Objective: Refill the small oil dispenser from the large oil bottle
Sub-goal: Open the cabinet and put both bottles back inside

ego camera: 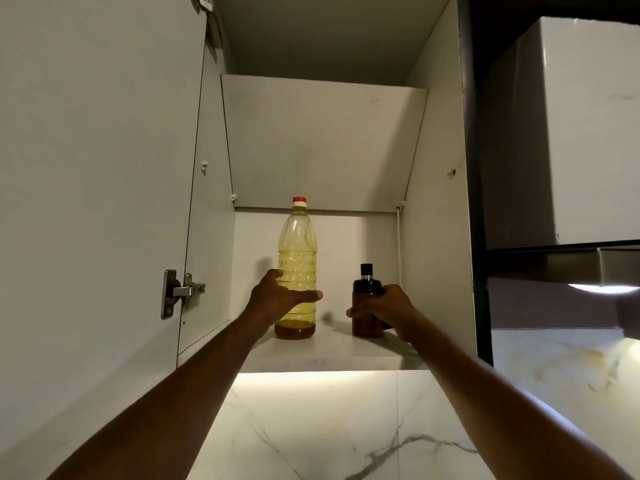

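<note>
While both stand upright on the cabinet shelf point(332, 345), our left hand point(277, 296) grips the large oil bottle point(297, 251), right hand point(386, 306) the small dispenser point(363, 295); we'd lift straight, keeping both level.

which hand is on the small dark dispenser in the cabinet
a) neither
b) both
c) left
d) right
d: the right hand is curled round the small dark dispenser on the shelf, while the left hand grips the large oil bottle beside it.
</note>
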`<act>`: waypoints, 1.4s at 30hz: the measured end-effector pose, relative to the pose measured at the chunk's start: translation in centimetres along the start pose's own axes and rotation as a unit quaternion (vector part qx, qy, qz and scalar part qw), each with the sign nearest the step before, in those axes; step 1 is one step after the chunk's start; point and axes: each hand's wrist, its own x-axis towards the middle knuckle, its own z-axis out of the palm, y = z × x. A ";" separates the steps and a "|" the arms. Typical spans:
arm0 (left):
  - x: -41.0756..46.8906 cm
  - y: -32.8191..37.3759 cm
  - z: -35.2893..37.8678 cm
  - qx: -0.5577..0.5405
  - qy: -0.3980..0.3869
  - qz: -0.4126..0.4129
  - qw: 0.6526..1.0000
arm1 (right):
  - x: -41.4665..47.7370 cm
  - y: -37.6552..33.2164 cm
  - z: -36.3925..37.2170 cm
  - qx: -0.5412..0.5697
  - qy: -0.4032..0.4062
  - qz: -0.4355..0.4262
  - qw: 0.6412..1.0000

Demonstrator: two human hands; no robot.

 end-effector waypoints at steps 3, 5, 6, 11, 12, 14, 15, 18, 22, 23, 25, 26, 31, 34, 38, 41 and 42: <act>-1.4 0.3 -0.3 -0.006 -0.043 -0.004 0.999 | -1.0 -0.7 -0.1 -0.024 -0.026 -0.028 0.999; -3.0 0.9 -0.5 0.006 -0.055 -0.023 0.998 | -1.9 -1.3 0.0 -0.064 -0.017 -0.058 0.996; -3.8 1.3 -0.5 0.019 -0.049 -0.027 0.998 | -3.0 -1.9 -0.1 -0.090 0.004 -0.068 0.994; -8.7 4.9 -0.8 0.185 0.054 0.027 0.981 | -9.0 -4.4 -1.0 -0.278 0.111 -0.178 0.937; -9.8 5.6 -0.8 0.211 0.065 0.047 0.974 | -10.5 -4.9 -1.3 -0.299 0.114 -0.195 0.927; -12.3 7.0 -1.0 0.237 0.085 0.085 0.964 | -13.3 -5.3 -1.8 -0.325 0.111 -0.223 0.912; -13.5 7.7 -1.1 0.245 0.097 0.102 0.959 | -14.5 -5.5 -2.1 -0.333 0.109 -0.233 0.907; -17.8 9.8 -1.7 0.279 0.128 0.138 0.942 | -18.9 -6.2 -3.7 -0.346 0.108 -0.261 0.895; -23.9 11.3 -2.9 0.321 0.156 0.173 0.918 | -24.2 -7.1 -5.0 -0.350 0.112 -0.294 0.883; -25.3 11.6 -3.4 0.330 0.161 0.179 0.913 | -25.7 -7.6 -5.2 -0.343 0.113 -0.298 0.884; -27.9 12.3 -4.6 0.348 0.168 0.189 0.903 | -28.5 -8.4 -5.4 -0.327 0.118 -0.303 0.887; -29.4 12.7 -5.4 0.355 0.173 0.192 0.898 | -30.1 -8.9 -5.5 -0.320 0.117 -0.304 0.890; -36.7 15.1 -10.3 0.353 0.206 0.206 0.889 | -37.7 -12.3 -5.1 -0.289 0.129 -0.319 0.893; -41.8 16.1 -13.6 0.333 0.214 0.219 0.892 | -43.0 -14.6 -4.0 -0.277 0.138 -0.333 0.891; -48.5 17.4 -17.6 0.269 0.203 0.251 0.908 | -50.3 -18.4 -1.8 -0.235 0.157 -0.363 0.888; -52.8 18.3 -20.5 0.263 0.235 0.294 0.888 | -55.0 -21.3 0.2 -0.207 0.175 -0.425 0.864; -53.9 18.5 -21.6 0.265 0.266 0.310 0.874 | -56.2 -22.3 0.8 -0.208 0.174 -0.441 0.856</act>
